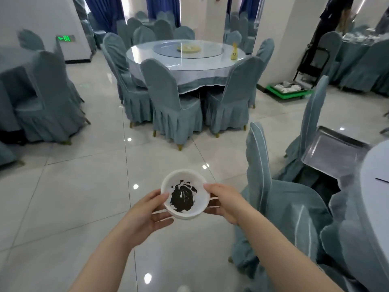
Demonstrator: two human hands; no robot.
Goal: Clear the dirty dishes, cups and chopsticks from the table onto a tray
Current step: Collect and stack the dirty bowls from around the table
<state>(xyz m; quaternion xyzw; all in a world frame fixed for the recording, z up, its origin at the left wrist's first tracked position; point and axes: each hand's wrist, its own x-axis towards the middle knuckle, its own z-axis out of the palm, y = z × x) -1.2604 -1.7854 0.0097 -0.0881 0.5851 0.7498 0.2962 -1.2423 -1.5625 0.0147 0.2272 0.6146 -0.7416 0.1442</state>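
Carrying step: left hand point(147, 216) and right hand point(224, 202) clasping dirty bowl point(183, 197) and chopsticks point(213, 202), well left of tray point(334, 152); next, turning right toward it.

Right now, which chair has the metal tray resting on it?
The chair at far right beside the near table; the empty metal tray sits tilted on its seat. Other chairs carry nothing.

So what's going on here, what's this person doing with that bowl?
A person is clearing up in a banquet hall. Both hands hold a white bowl smeared with dark residue over the tiled floor: the left hand cups one side, the right hand grips the other, with pale chopsticks held under the bowl. A metal tray sits on a covered chair to the right and looks empty, so the bowl is not yet set down.
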